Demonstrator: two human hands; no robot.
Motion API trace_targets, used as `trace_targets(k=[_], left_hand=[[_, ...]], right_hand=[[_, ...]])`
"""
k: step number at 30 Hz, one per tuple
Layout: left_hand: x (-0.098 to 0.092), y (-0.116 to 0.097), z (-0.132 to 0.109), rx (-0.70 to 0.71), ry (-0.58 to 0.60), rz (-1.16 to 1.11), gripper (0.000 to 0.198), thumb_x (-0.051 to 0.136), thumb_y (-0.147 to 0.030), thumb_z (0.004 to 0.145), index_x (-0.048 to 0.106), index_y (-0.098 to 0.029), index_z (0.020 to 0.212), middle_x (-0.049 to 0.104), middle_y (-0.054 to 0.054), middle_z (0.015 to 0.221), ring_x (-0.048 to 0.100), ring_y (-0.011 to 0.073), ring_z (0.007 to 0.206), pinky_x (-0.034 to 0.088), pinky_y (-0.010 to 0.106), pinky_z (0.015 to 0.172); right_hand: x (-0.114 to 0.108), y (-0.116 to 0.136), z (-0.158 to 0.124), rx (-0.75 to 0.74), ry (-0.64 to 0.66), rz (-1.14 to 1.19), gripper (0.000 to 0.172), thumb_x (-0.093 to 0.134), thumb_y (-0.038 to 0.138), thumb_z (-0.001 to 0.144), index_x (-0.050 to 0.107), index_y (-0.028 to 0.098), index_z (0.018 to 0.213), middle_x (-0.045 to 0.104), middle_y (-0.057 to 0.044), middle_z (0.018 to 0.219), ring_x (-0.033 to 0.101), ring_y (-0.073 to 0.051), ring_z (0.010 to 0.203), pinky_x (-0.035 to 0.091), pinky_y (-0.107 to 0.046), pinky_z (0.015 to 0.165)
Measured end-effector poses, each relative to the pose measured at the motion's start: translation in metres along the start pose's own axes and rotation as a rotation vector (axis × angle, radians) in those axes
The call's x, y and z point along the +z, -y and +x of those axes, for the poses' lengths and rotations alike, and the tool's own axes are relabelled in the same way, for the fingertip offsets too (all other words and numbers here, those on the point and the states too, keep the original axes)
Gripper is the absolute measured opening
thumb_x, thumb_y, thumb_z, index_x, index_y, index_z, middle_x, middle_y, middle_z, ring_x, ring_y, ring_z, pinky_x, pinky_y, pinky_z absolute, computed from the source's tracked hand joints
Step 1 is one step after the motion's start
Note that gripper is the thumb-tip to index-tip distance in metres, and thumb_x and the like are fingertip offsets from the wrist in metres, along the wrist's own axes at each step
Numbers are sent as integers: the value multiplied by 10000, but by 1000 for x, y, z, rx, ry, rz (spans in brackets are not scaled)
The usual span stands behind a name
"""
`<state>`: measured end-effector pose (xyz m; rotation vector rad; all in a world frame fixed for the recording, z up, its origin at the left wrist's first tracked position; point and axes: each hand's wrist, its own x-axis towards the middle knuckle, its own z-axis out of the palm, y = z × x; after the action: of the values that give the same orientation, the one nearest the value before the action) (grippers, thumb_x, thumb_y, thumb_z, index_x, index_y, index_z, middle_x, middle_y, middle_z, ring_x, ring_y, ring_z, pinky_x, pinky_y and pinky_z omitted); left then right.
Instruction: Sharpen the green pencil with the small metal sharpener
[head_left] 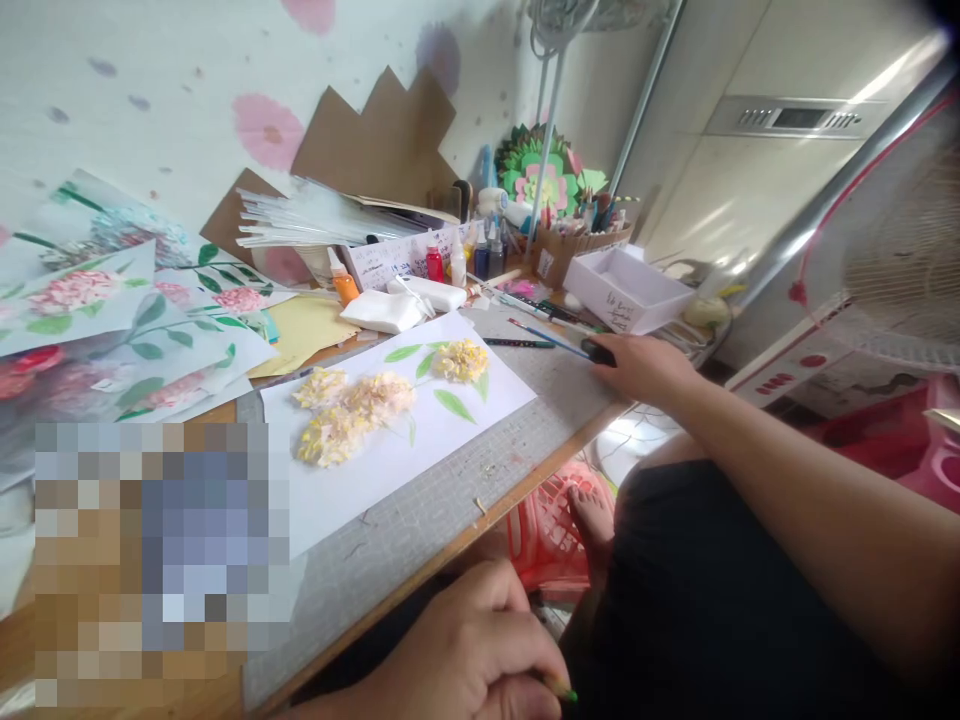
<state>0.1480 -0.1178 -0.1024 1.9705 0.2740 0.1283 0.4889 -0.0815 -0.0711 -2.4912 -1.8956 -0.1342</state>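
My left hand is at the bottom of the view, off the desk's front edge, its fingers curled closed round a small green-tipped item that is mostly hidden. At the desk's right end my right hand has its fingers closed on a black object, beside a blue-handled brush. White paper lies on the grey mat. It bears yellow and pale pink petal clusters and green painted leaves.
Finished flower sheets lie at the left. Glue bottles, white packets, a white box and a carton of tools stand behind the paper. A fan is at the right, a red basket below.
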Motion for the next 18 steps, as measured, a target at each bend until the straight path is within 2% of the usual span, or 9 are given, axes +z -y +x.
trace_targets(k=[3,6,8,10,12,14,15,17,18], left_hand=[[-3,-9,0,-5,-61,15,386,441,-463,894,679,-160,911,559,62,772,526,120,711,378,204,648],[-2,-15,-3,91,-117,101,309,463,-373,900,679,-152,910,578,56,737,525,109,678,376,199,628],[-2,-18,-7,127,-180,121,252,475,-318,902,663,-152,912,583,41,725,532,98,676,381,191,635],[-5,-22,-11,94,-306,84,170,487,-273,903,631,-183,917,592,8,745,537,75,680,387,170,655],[-11,-28,-13,43,-473,-33,117,487,-267,910,596,-222,917,571,-36,726,501,44,622,377,152,622],[-19,-32,-11,37,-666,-240,149,474,-328,920,577,-221,918,489,-50,634,428,40,545,341,164,548],[-23,-33,-9,81,-758,-350,160,487,-352,912,573,-217,920,444,-51,596,407,53,540,334,182,541],[-29,-33,-3,106,-835,-503,162,492,-360,909,558,-213,902,414,-51,574,404,60,550,332,199,555],[-30,-32,0,92,-830,-596,151,501,-352,904,553,-211,890,421,-49,570,409,62,552,334,203,561]], right_hand=[[0,2,-5,4,-63,-17,431,507,305,850,556,89,1220,640,-205,1044,597,-356,940,453,-427,747],[-4,27,-19,-41,-172,-12,420,457,262,894,519,85,1270,571,-211,1190,529,-344,1089,425,-467,876],[-5,57,-35,-227,-189,56,362,433,259,924,546,150,1251,541,-126,1275,486,-239,1175,382,-372,990],[-4,90,-53,-649,-102,273,344,467,246,918,562,134,1228,543,-124,1281,493,-195,1179,382,-329,1012],[-1,115,-72,-895,-12,405,374,475,242,922,517,135,1278,510,-114,1327,414,-191,1265,333,-355,1061],[1,124,-90,-989,41,490,385,477,224,923,494,126,1295,492,-114,1348,336,-205,1321,281,-399,1090],[1,122,-98,-1011,55,536,364,482,207,919,512,120,1271,515,-114,1326,342,-208,1318,280,-404,1088],[1,110,-112,-1027,51,645,277,501,163,903,580,130,1167,622,-97,1180,481,-194,1203,342,-374,1046],[1,103,-117,-1000,13,688,240,516,144,892,600,146,1117,672,-76,1056,571,-176,1070,394,-353,994]])
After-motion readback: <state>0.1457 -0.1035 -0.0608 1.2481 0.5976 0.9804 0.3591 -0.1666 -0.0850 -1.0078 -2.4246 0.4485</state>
